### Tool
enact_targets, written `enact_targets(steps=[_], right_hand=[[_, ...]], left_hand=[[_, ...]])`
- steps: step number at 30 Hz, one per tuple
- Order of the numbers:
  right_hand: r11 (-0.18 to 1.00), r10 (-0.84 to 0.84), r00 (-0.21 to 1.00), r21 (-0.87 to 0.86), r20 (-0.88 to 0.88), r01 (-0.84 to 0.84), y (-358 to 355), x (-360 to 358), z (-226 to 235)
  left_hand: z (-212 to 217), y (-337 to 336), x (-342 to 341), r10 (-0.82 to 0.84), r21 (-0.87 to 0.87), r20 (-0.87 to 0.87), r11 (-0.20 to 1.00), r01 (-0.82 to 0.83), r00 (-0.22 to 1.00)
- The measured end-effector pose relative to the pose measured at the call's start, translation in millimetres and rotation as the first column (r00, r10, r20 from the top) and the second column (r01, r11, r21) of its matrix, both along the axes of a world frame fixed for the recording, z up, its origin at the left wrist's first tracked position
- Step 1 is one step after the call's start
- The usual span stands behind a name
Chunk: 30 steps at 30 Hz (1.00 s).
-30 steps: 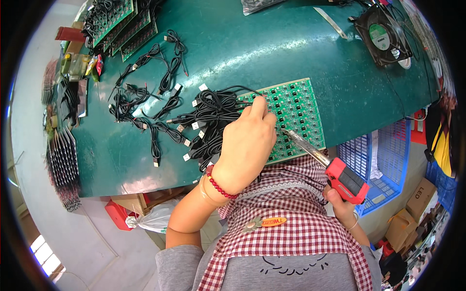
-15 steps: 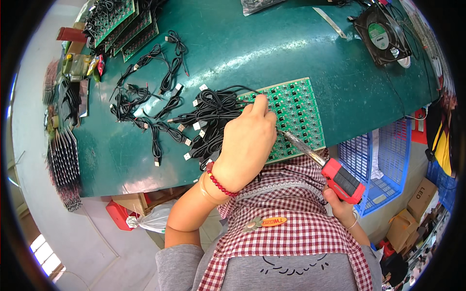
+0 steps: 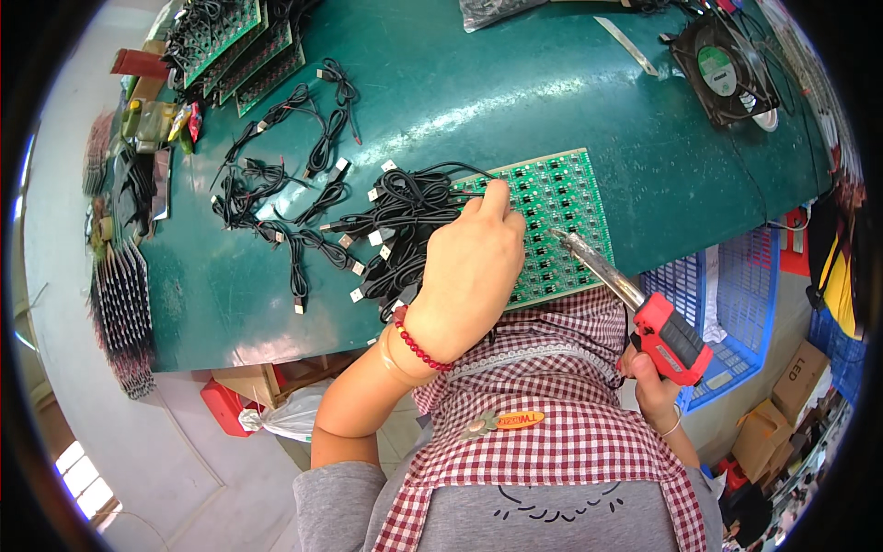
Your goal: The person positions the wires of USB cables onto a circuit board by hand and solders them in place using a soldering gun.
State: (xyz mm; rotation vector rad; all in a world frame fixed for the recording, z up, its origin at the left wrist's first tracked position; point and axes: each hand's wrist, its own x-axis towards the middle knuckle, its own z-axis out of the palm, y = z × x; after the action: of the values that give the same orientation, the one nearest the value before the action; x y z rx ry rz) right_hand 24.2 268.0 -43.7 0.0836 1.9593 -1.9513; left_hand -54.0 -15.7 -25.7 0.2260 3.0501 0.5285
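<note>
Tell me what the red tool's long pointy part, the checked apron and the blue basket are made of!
Tool's barrel: probably metal, since it's silvery and shiny, with darker patches.
Checked apron: cloth, matte, because it wrinkles softly; I can't tell if it's cotton.
Blue basket: likely hard plastic, fairly smooth, as it's one even colour with rows of neat slots.

A black axial fan (image 3: pixel 724 72) sat at the far right of the green tabletop (image 3: pixel 694 179), a thin metal strip (image 3: pixel 626 44) to its left. Below the table were a blue plastic basket (image 3: pixel 758 299), brown cardboard boxes (image 3: pixel 799 380) and, leftward, a white plastic bag (image 3: pixel 294 410) beside a red container (image 3: pixel 223 406).
</note>
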Motion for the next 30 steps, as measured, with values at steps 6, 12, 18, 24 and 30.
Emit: enact_targets(steps=[6, 12, 18, 24, 30], right_hand=[[0.993, -0.066, 0.998, -0.098, -0.020, 0.064, -9, -7, 5], [0.987, -0.107, 0.990, -0.130, -0.097, 0.094, -12, -20, 1], [0.973, -0.161, 0.978, -0.187, -0.132, 0.135, -16, -30, 8], [0.956, -0.203, 0.962, -0.249, -0.183, 0.154, -17, -32, 12], [0.940, -0.218, 0.960, -0.302, -0.175, 0.158, -30, -43, 23]], left_hand=[[11, 13, 8, -0.007, -0.223, -0.092, 0.975, -0.014, 0.996], [1, -8, 16, -0.005, -0.031, -0.311, 1.000, -0.005, 0.950], [20, -112, -43, 0.186, 0.120, -0.516, 0.982, -0.144, 0.836], [1, -181, -51, -0.074, -0.258, -0.341, 0.966, -0.017, 0.937], [41, -141, -51, 0.359, 0.692, -0.317, 0.720, -0.044, 0.878]])
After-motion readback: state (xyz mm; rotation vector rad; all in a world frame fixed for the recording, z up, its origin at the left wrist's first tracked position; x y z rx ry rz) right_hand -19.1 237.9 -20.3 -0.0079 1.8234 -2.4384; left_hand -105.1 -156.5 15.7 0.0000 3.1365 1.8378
